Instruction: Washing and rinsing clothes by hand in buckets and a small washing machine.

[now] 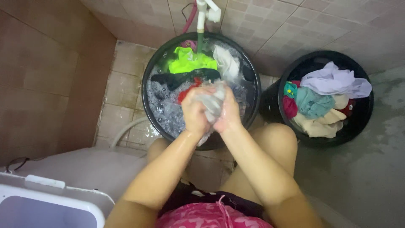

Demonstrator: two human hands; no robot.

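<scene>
1. Centre of the frame: the left hand (195, 110) and right hand (229, 113) press together, fingers curled tight around a wet pale cloth (212, 102).
2. The cloth is held above a black tub (148, 84) of soapy laundry.
3. At the right stands a black basket (366, 114) of clothes.

To your right: black basket (363, 114) piled with dry clothes (320, 99). White tap (205, 10) on tiled wall. White washer lid (50, 202) lower left.
</scene>
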